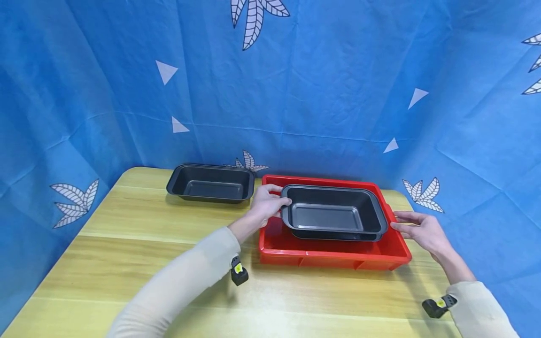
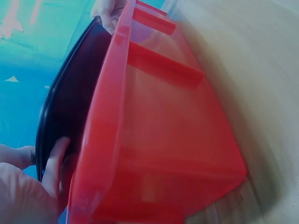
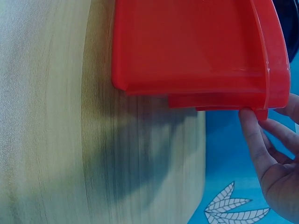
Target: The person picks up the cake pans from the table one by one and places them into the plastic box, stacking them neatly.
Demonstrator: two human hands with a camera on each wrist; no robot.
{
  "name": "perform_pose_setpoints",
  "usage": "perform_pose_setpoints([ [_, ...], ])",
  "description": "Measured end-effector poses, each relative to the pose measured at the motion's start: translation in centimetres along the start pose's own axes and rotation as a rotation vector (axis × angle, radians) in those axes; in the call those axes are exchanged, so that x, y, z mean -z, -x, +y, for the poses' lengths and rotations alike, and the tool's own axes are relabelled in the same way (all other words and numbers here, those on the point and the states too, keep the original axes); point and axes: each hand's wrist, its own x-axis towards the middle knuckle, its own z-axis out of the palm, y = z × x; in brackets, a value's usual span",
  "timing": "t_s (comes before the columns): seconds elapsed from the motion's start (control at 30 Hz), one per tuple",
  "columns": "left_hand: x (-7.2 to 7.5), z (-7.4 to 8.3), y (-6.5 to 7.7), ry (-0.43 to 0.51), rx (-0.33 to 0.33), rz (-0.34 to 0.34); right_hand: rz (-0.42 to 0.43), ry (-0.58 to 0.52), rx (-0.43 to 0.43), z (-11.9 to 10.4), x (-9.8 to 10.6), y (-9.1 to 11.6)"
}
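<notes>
A black loaf pan (image 1: 325, 217) sits over the inside of a red plastic bin (image 1: 329, 259). My left hand (image 1: 267, 203) pinches the pan's left end, the thumb on the rim and fingers beneath, as the left wrist view also shows. Below the pan's front rim runs another dark edge; whether it belongs to a second pan, I cannot tell. At the bin's right end is my right hand (image 1: 422, 230), its fingers extended. In the right wrist view a fingertip (image 3: 246, 114) touches the bin's end lip.
Another black loaf pan (image 1: 210, 184) stands at the back of the wooden table (image 1: 139, 263), left of the bin. A blue cloth (image 1: 296, 94) with leaf prints hangs behind the table. Each sleeve carries a small black camera (image 1: 239, 272).
</notes>
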Motion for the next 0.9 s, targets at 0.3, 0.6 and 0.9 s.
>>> perform_pose_setpoints([
  [0.3, -1.7, 0.0, -0.5, -0.045, 0.0, 0.017, 0.001, -0.002, 0.002, 0.0, 0.1, 0.0],
  [0.6, -2.6, -0.9, -0.8, -0.06, 0.015, 0.016, 0.003, -0.032, 0.016, -0.1, 0.1, -0.1],
  [0.9, -3.0, -1.1, -0.8, -0.075, 0.017, 0.019, 0.008, -0.054, 0.016, 0.0, 0.1, -0.1],
])
